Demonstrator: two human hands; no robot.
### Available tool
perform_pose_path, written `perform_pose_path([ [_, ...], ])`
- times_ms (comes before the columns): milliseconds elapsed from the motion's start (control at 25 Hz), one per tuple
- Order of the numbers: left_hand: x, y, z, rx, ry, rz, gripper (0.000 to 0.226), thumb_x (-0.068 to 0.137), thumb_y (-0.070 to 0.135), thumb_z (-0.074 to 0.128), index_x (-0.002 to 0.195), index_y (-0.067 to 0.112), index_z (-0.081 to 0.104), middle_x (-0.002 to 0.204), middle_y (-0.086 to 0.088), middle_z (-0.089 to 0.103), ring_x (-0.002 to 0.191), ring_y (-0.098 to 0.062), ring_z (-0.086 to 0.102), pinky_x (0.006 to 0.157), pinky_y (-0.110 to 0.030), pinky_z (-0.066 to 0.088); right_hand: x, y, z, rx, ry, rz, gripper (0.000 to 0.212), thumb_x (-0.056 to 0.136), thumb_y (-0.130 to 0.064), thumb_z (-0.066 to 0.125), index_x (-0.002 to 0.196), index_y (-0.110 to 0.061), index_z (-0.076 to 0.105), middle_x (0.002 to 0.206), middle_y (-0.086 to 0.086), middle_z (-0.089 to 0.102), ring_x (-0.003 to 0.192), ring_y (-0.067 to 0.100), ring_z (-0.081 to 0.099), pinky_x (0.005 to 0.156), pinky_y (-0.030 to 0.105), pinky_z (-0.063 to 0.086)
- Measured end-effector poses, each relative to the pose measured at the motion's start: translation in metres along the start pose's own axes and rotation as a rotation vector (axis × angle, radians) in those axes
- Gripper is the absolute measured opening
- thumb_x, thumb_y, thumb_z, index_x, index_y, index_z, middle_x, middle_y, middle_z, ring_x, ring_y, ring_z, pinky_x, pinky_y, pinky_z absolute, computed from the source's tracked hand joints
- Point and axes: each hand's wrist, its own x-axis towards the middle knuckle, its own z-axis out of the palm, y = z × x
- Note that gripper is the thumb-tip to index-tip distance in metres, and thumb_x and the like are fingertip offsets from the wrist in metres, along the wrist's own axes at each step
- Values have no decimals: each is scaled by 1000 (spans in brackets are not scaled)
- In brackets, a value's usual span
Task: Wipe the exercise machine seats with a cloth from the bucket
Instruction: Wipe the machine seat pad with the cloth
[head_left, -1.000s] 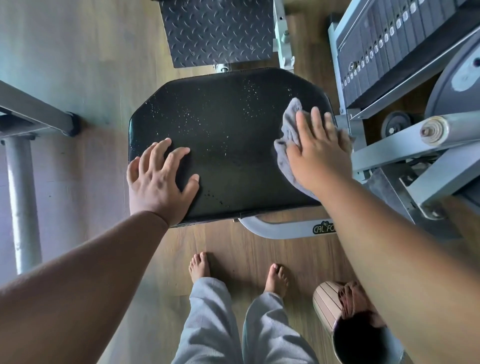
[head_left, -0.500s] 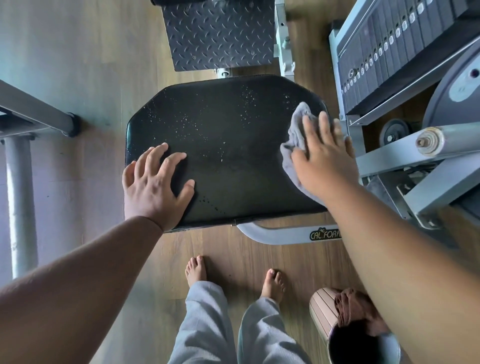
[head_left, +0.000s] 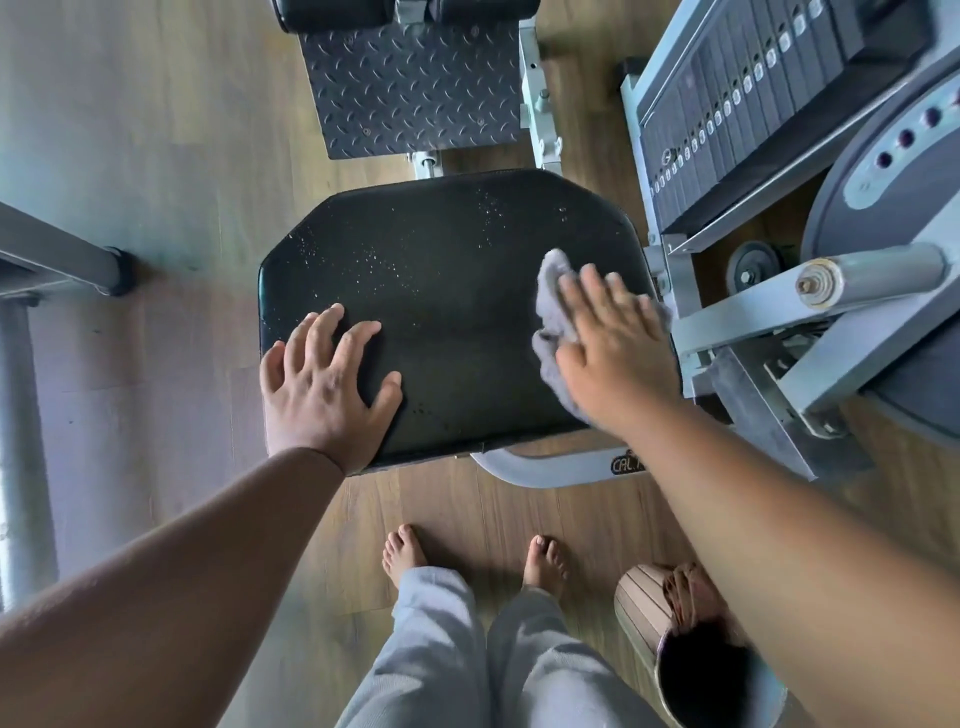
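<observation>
A black padded seat (head_left: 447, 291) of the exercise machine lies below me, speckled with small droplets at its far and left parts. My right hand (head_left: 615, 353) presses a grey cloth (head_left: 553, 306) flat on the seat's right side, fingers straight. My left hand (head_left: 324, 387) rests with spread fingers on the seat's near left corner. A ribbed bucket (head_left: 641, 608) stands on the floor at the lower right, with a brownish cloth (head_left: 691, 592) draped on its rim.
A weight stack (head_left: 737, 119) and grey machine frame (head_left: 779, 312) crowd the right. A diamond-plate footplate (head_left: 415, 88) lies beyond the seat. Metal legs of another machine (head_left: 26, 415) stand at the left. My bare feet are on the wooden floor (head_left: 156, 130).
My right hand has slid the cloth a little toward me along the seat's right side. The view has shifted, so the seat sits lower in frame. My left hand stays put.
</observation>
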Motion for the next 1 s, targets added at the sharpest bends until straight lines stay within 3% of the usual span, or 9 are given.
perform_pose_path([
  [80, -1, 0, -1, 2, -26, -5, 51, 86, 57, 45, 133, 37, 46, 152, 2, 36, 143, -24, 28, 116, -50, 21, 26, 4, -5, 32, -12, 178, 63, 100, -41, 21, 160, -29, 7, 168, 2, 4, 154, 25, 4, 123, 47, 3],
  [160, 1, 2, -2, 6, -53, 0, 51, 86, 58, 46, 134, 39, 45, 152, 2, 35, 143, -23, 28, 117, -49, 20, 46, -17, -9, 66, -7, 229, 64, 99, -42, 22, 159, -30, 4, 168, 3, 1, 154, 26, 1, 123, 49, 2],
  [240, 5, -1, -6, -22, -83, -7, 51, 86, 59, 49, 134, 41, 46, 151, 5, 35, 141, -23, 28, 117, -48, 19, 47, -47, -8, 60, 5, 118, 66, 94, -41, 25, 158, -28, 12, 167, 5, 9, 153, 29, 9, 121, 50, 8],
  [320, 7, -5, -10, -57, -104, -22, 52, 85, 61, 53, 133, 43, 47, 149, 8, 36, 138, -23, 30, 115, -48, 20, 22, -63, -3, 30, -25, -128, 66, 93, -40, 29, 156, -26, 21, 165, 6, 19, 150, 30, 18, 119, 49, 14],
  [400, 15, -5, -15, -66, -115, -31, 56, 83, 63, 54, 134, 42, 47, 145, 6, 38, 135, -24, 31, 113, -50, 22, -1, -46, 1, 6, -52, -289, 64, 95, -39, 28, 158, -26, 23, 165, 4, 20, 151, 28, 20, 121, 48, 14],
  [600, 71, 12, -6, -14, -156, -112, 75, 81, 74, 47, 146, 41, 30, 160, -3, 19, 147, -28, 14, 118, -52, 12, 55, 24, -10, 55, -16, 90, 62, 99, -42, 18, 159, -27, 11, 168, 3, 7, 154, 27, 7, 123, 48, 7],
  [760, 75, 19, 5, 19, -70, -136, 73, 78, 74, 44, 142, 40, 34, 157, -3, 23, 146, -27, 16, 117, -53, 13, 123, -2, -17, 127, -2, 126, 63, 99, -42, 23, 159, -29, 9, 168, 3, 2, 154, 26, 1, 124, 48, 2],
  [840, 73, 20, 5, 24, -57, -154, 74, 76, 74, 44, 141, 41, 35, 157, -2, 24, 146, -27, 17, 117, -51, 14, 124, -28, -18, 125, 0, 65, 65, 97, -39, 26, 159, -27, 12, 168, 5, 5, 154, 27, 3, 124, 48, 2],
  [1000, 78, 21, 3, 28, -73, -172, 75, 74, 75, 44, 140, 42, 35, 157, -1, 24, 146, -25, 17, 117, -50, 14, 78, -24, -14, 40, -35, -344, 66, 95, -41, 20, 158, -24, 21, 166, 4, 16, 153, 26, 14, 123, 46, 8],
])
